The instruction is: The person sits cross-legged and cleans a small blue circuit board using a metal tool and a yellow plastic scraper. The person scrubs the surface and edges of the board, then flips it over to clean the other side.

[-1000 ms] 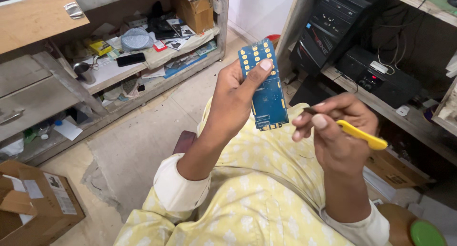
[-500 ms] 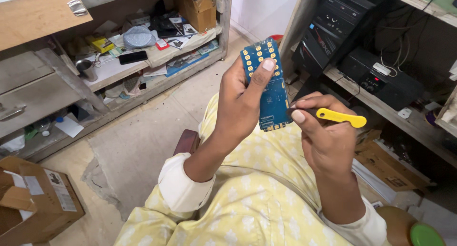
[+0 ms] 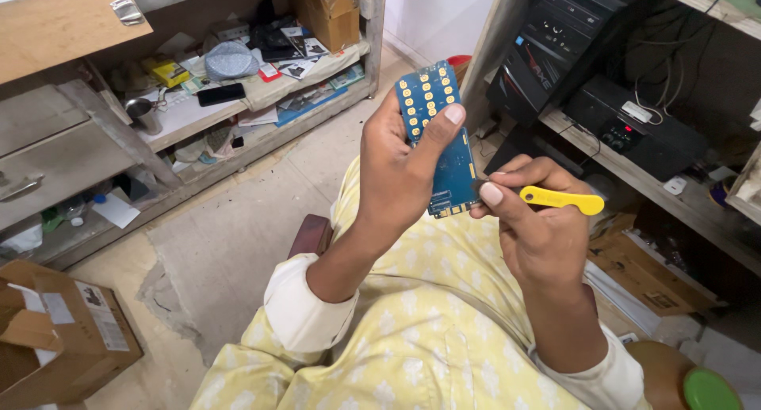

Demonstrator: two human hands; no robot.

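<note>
Above the lap, left hand (image 3: 400, 172) fingers grip a flat blue circuit board (image 3: 444, 144); right hand (image 3: 533, 227) fingers pinch a yellow plastic tool (image 3: 561, 199).

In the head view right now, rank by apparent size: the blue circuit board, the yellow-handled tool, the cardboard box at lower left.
1. cardboard box
2. blue circuit board
3. yellow-handled tool
The board sits nearer the camera, so the box's true lead is likely greater.

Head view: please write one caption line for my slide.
Left hand holds up a blue circuit board; right hand puts a yellow-handled tool to its edge.
</note>
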